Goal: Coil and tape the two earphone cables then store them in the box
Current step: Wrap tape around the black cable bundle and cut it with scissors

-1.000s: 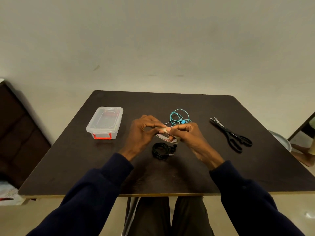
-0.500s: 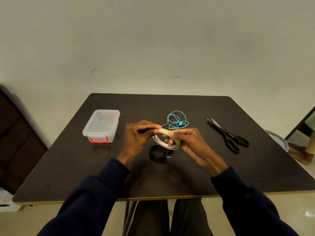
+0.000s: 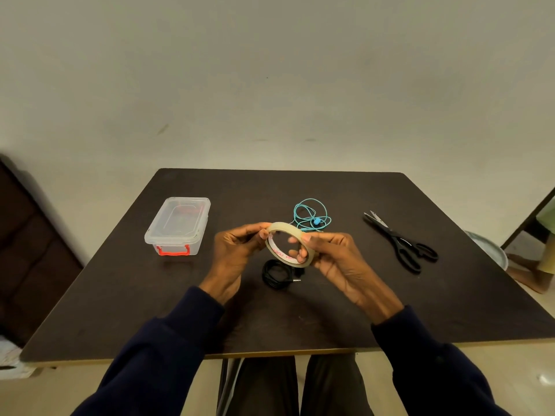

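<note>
Two dark-sleeved arms reach over the near edge of the table (image 3: 150,295); the left hand (image 3: 237,253) and right hand (image 3: 339,259) hold a roll of clear tape (image 3: 285,228) between them above the tabletop, left fingers (image 3: 264,232) pinching its upper rim, right fingers (image 3: 300,250) curled through its hole. Just below the roll a coiled black earphone cable (image 3: 277,273) lies on the table; farther left sits the clear plastic box (image 3: 178,225), lid on, red latch facing the person; black scissors (image 3: 401,243) lie well to the right; beyond the roll, the teal earphone cable (image 3: 310,219) lies in loose loops, outside the box.
</note>
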A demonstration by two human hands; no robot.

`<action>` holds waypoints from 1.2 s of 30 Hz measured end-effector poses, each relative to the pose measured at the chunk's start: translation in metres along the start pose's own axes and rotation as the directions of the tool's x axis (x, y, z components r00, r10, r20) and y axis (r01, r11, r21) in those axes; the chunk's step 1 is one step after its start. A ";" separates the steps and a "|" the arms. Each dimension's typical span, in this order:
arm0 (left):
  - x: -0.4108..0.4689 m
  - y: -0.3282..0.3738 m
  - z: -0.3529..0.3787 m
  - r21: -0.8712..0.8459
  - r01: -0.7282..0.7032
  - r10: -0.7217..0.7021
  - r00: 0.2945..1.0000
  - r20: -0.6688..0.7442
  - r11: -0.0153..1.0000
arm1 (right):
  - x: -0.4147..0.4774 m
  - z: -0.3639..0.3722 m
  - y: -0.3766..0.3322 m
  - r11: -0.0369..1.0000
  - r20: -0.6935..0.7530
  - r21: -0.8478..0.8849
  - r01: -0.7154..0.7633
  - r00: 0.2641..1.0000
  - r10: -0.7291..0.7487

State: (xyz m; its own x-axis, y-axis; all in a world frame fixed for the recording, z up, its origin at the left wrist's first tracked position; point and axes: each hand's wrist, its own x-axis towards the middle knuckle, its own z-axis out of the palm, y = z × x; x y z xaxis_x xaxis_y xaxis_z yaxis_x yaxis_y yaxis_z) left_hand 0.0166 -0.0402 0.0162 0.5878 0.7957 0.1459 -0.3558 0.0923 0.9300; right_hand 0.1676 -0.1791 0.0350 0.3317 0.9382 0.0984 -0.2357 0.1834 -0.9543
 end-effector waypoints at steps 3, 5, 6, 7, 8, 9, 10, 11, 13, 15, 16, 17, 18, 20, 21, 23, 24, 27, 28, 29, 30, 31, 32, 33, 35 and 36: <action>-0.002 0.001 0.002 0.064 0.020 -0.022 0.999 0.025 0.998 | 0.003 0.000 0.002 1.000 -0.022 0.027 -0.012 1.000 0.013; -0.002 0.006 0.001 0.271 -0.151 0.129 0.987 0.095 0.951 | 0.006 0.001 -0.001 0.999 -0.065 -0.051 0.010 0.998 -0.014; -0.001 0.010 0.001 0.375 -0.264 0.219 0.963 0.158 0.889 | 0.008 0.001 -0.004 0.993 -0.087 -0.112 0.028 0.995 -0.038; 0.001 0.014 0.000 0.452 -0.367 0.290 0.928 0.232 0.813 | 0.009 0.002 -0.007 0.985 -0.101 -0.170 0.043 0.993 -0.061; 0.002 0.019 0.000 0.503 -0.446 0.336 0.894 0.297 0.740 | 0.011 0.003 -0.010 0.974 -0.103 -0.221 0.057 0.991 -0.081; 0.003 0.024 0.002 0.538 -0.500 0.362 0.865 0.348 0.679 | 0.013 0.004 -0.013 0.960 -0.096 -0.270 0.070 0.991 -0.099; 0.004 0.027 0.004 0.559 -0.535 0.377 0.844 0.381 0.634 | 0.014 0.005 -0.015 0.947 -0.084 -0.311 0.080 0.990 -0.112; 0.005 0.030 0.005 0.569 -0.556 0.390 0.831 0.397 0.606 | 0.015 0.005 -0.016 0.938 -0.075 -0.334 0.087 0.990 -0.119; 0.007 0.034 0.007 0.562 -0.568 0.416 0.823 0.387 0.601 | 0.017 0.005 -0.015 0.947 -0.073 -0.310 0.082 0.991 -0.110; 0.009 0.035 0.004 0.549 -0.554 0.433 0.833 0.346 0.626 | 0.015 0.003 -0.012 0.971 -0.069 -0.233 0.058 0.995 -0.076; 0.010 0.034 0.003 0.548 -0.537 0.430 0.843 0.323 0.641 | 0.014 0.001 -0.010 0.979 -0.064 -0.199 0.049 0.996 -0.063; 0.010 0.033 0.002 0.548 -0.519 0.421 0.854 0.305 0.656 | 0.012 -0.001 -0.009 0.983 -0.061 -0.176 0.044 0.997 -0.055; 0.010 0.032 0.002 0.544 -0.505 0.412 0.863 0.292 0.670 | 0.011 -0.001 -0.007 0.986 -0.057 -0.165 0.041 0.997 -0.050; 0.008 0.028 0.002 0.542 -0.496 0.408 0.868 0.284 0.678 | 0.009 -0.001 -0.006 0.986 -0.058 -0.166 0.028 0.998 -0.038; 0.007 0.028 0.002 0.550 -0.500 0.410 0.865 0.288 0.669 | 0.009 0.000 -0.005 0.985 -0.067 -0.172 0.018 0.997 -0.030; 0.006 0.027 0.002 0.569 -0.517 0.413 0.855 0.313 0.639 | 0.011 -0.001 -0.006 0.984 -0.090 -0.176 -0.001 0.996 -0.015; 0.006 0.028 0.002 0.580 -0.530 0.417 0.847 0.330 0.618 | 0.012 -0.001 -0.006 0.985 -0.095 -0.172 -0.010 0.995 -0.007; 0.005 0.029 0.003 0.621 -0.578 0.445 0.813 0.377 0.530 | 0.015 0.003 -0.006 0.987 -0.097 -0.156 -0.038 0.995 0.023; 0.005 0.029 0.004 0.635 -0.590 0.456 0.801 0.387 0.498 | 0.016 0.005 -0.006 0.987 -0.098 -0.153 -0.048 0.995 0.033; 0.005 0.030 0.004 0.646 -0.600 0.466 0.792 0.395 0.472 | 0.016 0.007 -0.006 0.988 -0.100 -0.147 -0.053 0.994 0.038; 0.004 0.030 0.004 0.651 -0.608 0.476 0.784 0.399 0.456 | 0.017 0.008 -0.005 0.989 -0.104 -0.134 -0.053 0.994 0.040; 0.004 0.030 0.004 0.649 -0.612 0.484 0.779 0.398 0.451 | 0.018 0.010 -0.005 0.993 -0.109 -0.111 -0.050 0.993 0.038; 0.004 0.029 0.004 0.644 -0.614 0.489 0.778 0.395 0.456 | 0.018 0.010 -0.004 0.996 -0.114 -0.077 -0.044 0.993 0.035; 0.004 0.029 0.003 0.638 -0.613 0.492 0.779 0.389 0.467 | 0.018 0.011 -0.004 0.998 -0.116 -0.042 -0.038 0.993 0.033; 0.003 0.028 0.001 0.619 -0.607 0.492 0.786 0.374 0.498 | 0.016 0.012 -0.005 1.000 -0.100 0.004 -0.026 0.995 0.026; 0.003 0.028 0.000 0.610 -0.603 0.490 0.790 0.368 0.514 | 0.015 0.013 -0.005 1.000 -0.091 0.012 -0.022 0.996 0.023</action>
State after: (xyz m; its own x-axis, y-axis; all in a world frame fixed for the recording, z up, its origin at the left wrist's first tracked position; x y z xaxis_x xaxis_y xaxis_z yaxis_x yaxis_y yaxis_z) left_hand 0.0082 -0.0356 0.0428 0.5580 0.4536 0.6949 -0.0940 -0.7974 0.5961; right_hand 0.1621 -0.1618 0.0454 0.4078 0.9117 0.0506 -0.2538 0.1664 -0.9528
